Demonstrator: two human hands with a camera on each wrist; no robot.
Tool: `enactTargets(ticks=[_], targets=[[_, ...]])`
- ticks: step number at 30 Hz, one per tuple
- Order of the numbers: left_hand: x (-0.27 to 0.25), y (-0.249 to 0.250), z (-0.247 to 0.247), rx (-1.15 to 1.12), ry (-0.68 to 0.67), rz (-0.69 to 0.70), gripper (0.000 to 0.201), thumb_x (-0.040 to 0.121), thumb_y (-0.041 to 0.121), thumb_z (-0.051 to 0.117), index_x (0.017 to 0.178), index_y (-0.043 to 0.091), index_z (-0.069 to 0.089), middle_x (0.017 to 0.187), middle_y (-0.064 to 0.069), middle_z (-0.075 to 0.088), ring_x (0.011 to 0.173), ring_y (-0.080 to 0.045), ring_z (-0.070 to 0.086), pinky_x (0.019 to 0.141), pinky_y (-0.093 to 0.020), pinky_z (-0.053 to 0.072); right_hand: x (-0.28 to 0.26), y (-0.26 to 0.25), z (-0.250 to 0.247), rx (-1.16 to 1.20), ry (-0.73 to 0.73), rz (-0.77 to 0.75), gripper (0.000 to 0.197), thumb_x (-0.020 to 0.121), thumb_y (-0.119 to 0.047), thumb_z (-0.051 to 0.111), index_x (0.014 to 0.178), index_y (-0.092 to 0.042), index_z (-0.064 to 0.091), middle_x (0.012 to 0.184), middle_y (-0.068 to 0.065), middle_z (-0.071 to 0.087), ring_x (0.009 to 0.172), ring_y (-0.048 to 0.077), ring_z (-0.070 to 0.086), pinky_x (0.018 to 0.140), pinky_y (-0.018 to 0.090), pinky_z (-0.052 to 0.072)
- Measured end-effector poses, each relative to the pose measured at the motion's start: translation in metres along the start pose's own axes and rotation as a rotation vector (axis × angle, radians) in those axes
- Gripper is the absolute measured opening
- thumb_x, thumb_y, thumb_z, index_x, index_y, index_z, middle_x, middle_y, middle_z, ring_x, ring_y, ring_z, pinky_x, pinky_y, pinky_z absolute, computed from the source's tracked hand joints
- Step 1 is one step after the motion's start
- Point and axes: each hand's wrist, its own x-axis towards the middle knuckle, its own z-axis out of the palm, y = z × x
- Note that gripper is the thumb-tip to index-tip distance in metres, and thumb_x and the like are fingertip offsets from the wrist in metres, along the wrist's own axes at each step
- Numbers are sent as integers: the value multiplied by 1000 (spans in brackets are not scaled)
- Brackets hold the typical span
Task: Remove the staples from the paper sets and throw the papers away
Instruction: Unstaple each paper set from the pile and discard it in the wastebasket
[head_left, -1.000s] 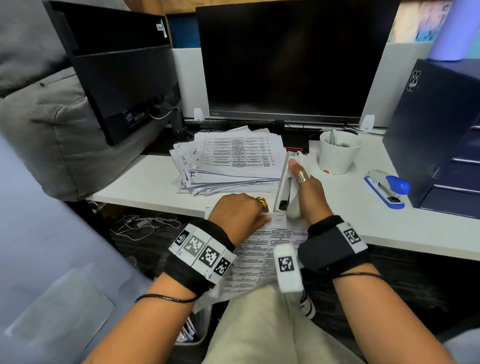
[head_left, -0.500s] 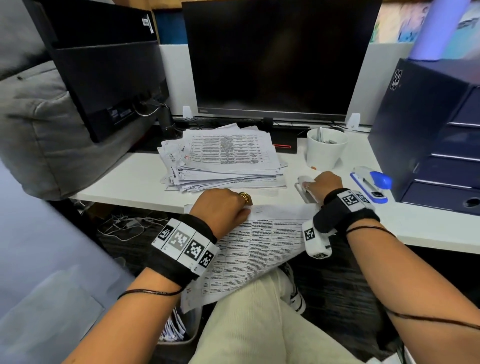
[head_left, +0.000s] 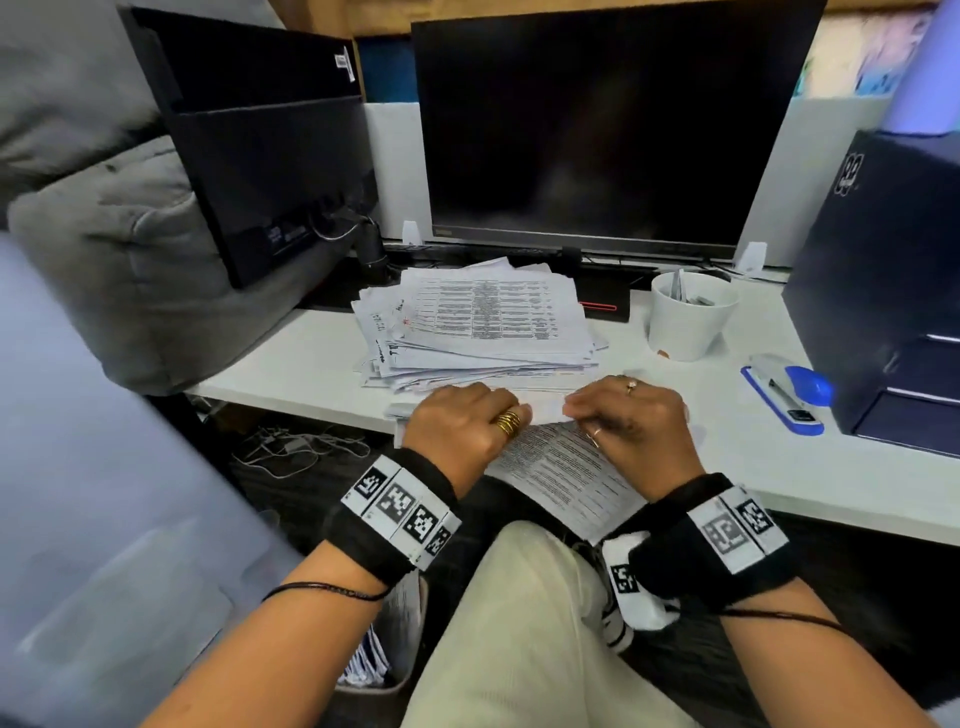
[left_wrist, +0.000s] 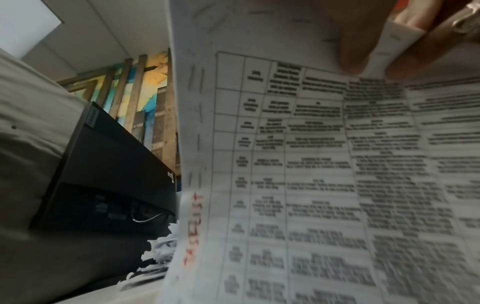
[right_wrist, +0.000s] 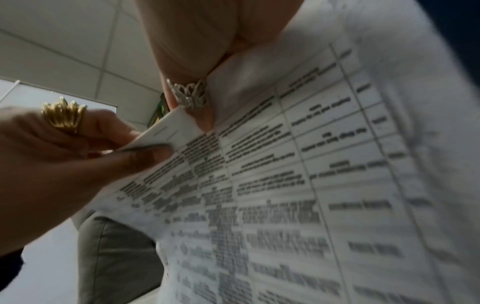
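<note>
A printed paper set (head_left: 563, 470) hangs over the desk's front edge onto my lap. My left hand (head_left: 511, 415), with a gold ring, pinches its top edge. My right hand (head_left: 579, 410) pinches the same edge just to the right. In the right wrist view the left hand's fingers (right_wrist: 145, 152) pinch the paper's corner (right_wrist: 168, 133), and a right finger with a silver ring (right_wrist: 187, 92) lies behind it. The left wrist view shows the sheet's printed table (left_wrist: 311, 164) close up. A tall stack of paper sets (head_left: 483, 322) lies just behind my hands. No staple shows.
A white cup (head_left: 685, 317) and a blue stapler (head_left: 784, 389) stand at the right on the white desk (head_left: 291, 364). A dark drawer unit (head_left: 893, 291) is at the far right, a monitor (head_left: 597, 130) behind. A bin with papers (head_left: 382, 660) sits under the desk, left of my knee.
My right hand set the white tool down on the desk to the right and came back to the paper set. Both hands now pinch its top edge.
</note>
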Motion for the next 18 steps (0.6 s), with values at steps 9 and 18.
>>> enactTargets(ticks=[9, 18], targets=[[0, -8, 3, 24, 12, 6, 13, 75, 15, 78, 79, 11, 67, 70, -1, 65, 56, -20, 59, 44, -27, 47, -1, -8, 6, -94, -11, -7, 9, 81, -9, 64, 80, -5, 72, 82, 4, 71, 74, 17, 65, 69, 30, 52], [-32, -104, -65, -161, -277, -616, 94, 56, 57, 77, 138, 37, 34, 120, 10, 57, 112, -3, 46, 88, -22, 39, 39, -34, 77, 79, -253, 271, 3, 88, -7, 61, 87, -7, 59, 71, 4, 65, 66, 24, 62, 61, 33, 48]])
